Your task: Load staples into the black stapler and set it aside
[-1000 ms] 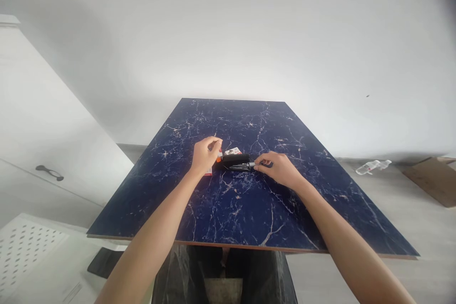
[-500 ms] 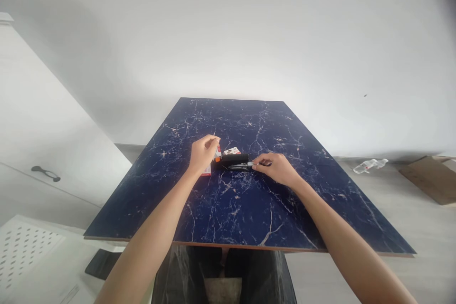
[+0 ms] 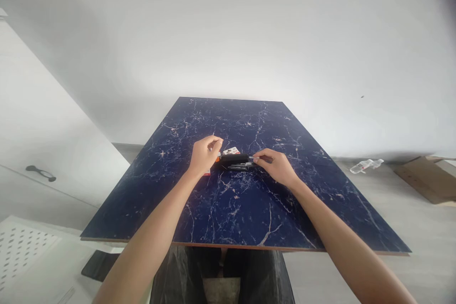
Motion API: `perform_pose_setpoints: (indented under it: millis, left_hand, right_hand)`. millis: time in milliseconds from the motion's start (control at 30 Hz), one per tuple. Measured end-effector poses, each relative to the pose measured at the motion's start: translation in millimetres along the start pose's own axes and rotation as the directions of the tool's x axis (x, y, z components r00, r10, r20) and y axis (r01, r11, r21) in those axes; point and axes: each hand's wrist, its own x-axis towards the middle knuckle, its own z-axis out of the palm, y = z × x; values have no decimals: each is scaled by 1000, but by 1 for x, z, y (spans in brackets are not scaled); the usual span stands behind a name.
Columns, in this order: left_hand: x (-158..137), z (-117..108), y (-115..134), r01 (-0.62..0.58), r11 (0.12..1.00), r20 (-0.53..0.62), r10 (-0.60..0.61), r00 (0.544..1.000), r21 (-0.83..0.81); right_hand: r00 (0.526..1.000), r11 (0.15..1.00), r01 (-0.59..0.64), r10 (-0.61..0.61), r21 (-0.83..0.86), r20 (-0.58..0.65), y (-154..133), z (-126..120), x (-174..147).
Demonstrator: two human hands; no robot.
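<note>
The fingers [image 3: 258, 158] of my right hand [image 3: 278, 165] were clamped on a slim pale piece [image 3: 251, 157] at the right end of a black rounded object [image 3: 234, 158]. At its left end, beside an orange part [image 3: 218, 158], my left hand [image 3: 204, 156] had thumb and finger drawn close; I couldn't tell whether they gripped anything. Shiny pieces [image 3: 238, 167] lay on its near side, a white-and-red card [image 3: 231, 151] on its far side, all mid-way across the blue table [image 3: 231, 213]. I judged the handling under way, unfinished; how much remained wasn't clear.

From here I see, well right of the fingers [image 3: 265, 153], a clear bottle [image 3: 359, 166] on the floor [image 3: 423, 228] near a cardboard box [image 3: 420, 178], and a white cabinet [image 3: 46, 118] to their left.
</note>
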Motion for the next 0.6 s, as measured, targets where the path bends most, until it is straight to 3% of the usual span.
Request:
perform_pose_setpoints:
  millis: [100, 233, 300, 400, 600]
  left_hand:
    - [-8, 8, 12, -219, 967, 68, 211, 975, 131]
    - [-21, 26, 29, -489, 855, 246, 442, 862, 176]
    - [-24, 33, 33, -516, 838, 252, 468, 847, 177]
    - [-26, 37, 33, -501, 848, 205, 466, 861, 172]
    - [-24, 32, 31, -445, 890, 214, 417, 883, 100]
  right_hand:
    - [997, 985, -69, 75, 155, -35, -5, -4, -1]
    - [991, 947, -130, 114, 292, 72, -16, -8, -5]
    - [988, 935, -139, 106, 326, 116, -21, -8, -7]
    - [989, 945, -112, 76, 309, 126, -27, -5, -10]
    - [998, 998, 61, -61, 8, 34, -28, -7, -9]
